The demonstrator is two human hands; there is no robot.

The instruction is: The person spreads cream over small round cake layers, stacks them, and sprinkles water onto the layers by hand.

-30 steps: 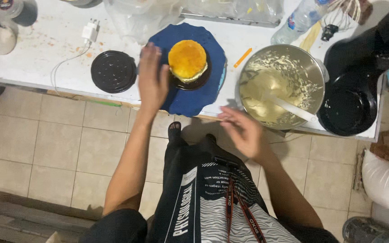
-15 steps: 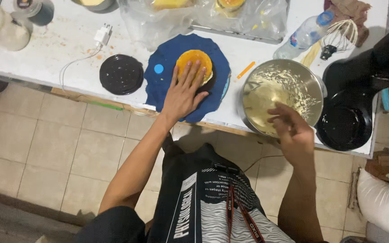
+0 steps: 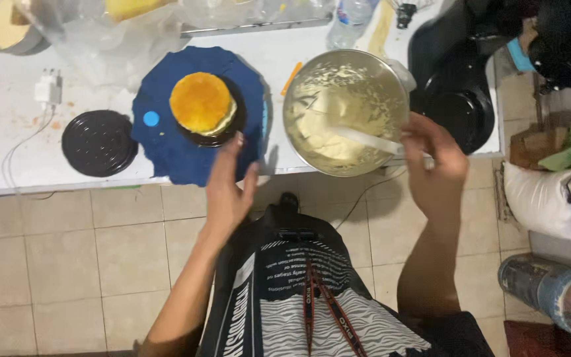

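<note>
Our right hand (image 3: 434,165) is closed on the white spatula handle (image 3: 368,140) in the round steel bowl of pale cream (image 3: 345,111); left hand (image 3: 227,188) hangs open, holding nothing, just short of the blue turntable mat (image 3: 166,142). Risk: cream dripping onto the white table (image 3: 8,145) (loaded blade), or nudging the round golden sponge cake (image 3: 201,104), bare-topped, centred on its dark base.

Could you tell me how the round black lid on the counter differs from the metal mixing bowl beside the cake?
The black lid is flat, dark and matte; the metal bowl is deep, shiny and plainly wider. The lid lies bare and untouched at the left of the blue mat, while the bowl holds pale cream and a white spatula that the right hand grips. The left hand touches neither. Both are round and sit on the white counter.
</note>
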